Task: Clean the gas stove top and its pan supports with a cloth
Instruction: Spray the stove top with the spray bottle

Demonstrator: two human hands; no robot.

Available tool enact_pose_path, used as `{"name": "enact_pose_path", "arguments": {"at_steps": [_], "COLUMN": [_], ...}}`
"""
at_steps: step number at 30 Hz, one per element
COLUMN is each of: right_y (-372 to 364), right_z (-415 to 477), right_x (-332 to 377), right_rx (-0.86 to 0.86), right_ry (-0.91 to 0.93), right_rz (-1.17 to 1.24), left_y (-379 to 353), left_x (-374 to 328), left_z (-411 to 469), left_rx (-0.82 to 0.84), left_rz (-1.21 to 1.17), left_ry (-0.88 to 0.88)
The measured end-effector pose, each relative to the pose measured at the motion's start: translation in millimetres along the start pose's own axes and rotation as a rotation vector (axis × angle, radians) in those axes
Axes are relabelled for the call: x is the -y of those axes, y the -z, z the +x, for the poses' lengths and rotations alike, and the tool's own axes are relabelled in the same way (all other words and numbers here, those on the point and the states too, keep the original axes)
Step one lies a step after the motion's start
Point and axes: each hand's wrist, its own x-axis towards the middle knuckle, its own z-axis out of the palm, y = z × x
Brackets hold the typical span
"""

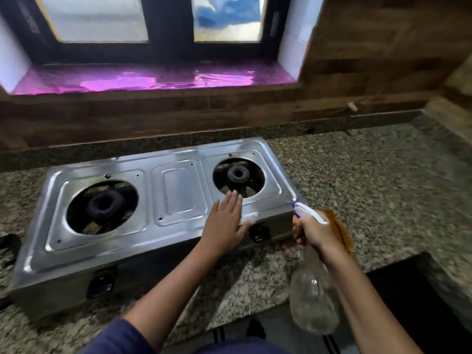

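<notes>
A two-burner steel gas stove sits on the granite counter, with no pan supports on its top. The left burner and the right burner lie bare in their round openings. My left hand lies flat with straight fingers on the stove top, just in front of the right burner. My right hand grips the neck of a clear spray bottle; its white nozzle points toward the stove's right front corner. An orange-brown cloth shows behind my right hand.
The granite counter stretches to the right of the stove. A wooden backsplash and a window sill with purple lining stand behind. Black knobs sit on the stove's front face. A dark object lies at the left edge.
</notes>
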Motion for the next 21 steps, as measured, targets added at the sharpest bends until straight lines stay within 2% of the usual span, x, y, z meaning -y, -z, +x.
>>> {"name": "enact_pose_path", "arguments": {"at_steps": [5,9,11,17,21], "right_y": [58.8,101.5,116.9,127.5,115.8], "right_z": [29.3,61.9,81.2,141.6,192.9], "right_x": [1.3,10.2,19.8,42.1,44.1], "right_rx": [-0.139,-0.369,-0.425,-0.423,-0.346], "right_ry": [0.110,0.205,0.277,0.479,0.482], "right_rz": [0.185,0.294,0.359,0.411,0.352], "left_y": [-16.7,-21.3,-22.1,-35.5,-39.0], "left_x": [-54.7,-78.9,-88.0,-94.0,-94.0], "left_z": [44.4,74.0,85.0,95.7,94.7], "left_rx": [0.027,0.047,0.057,0.022,-0.021], "left_rz": [0.045,0.075,0.084,0.051,0.087], "left_ry": [-0.196,-0.269,-0.290,-0.288,-0.291]}}
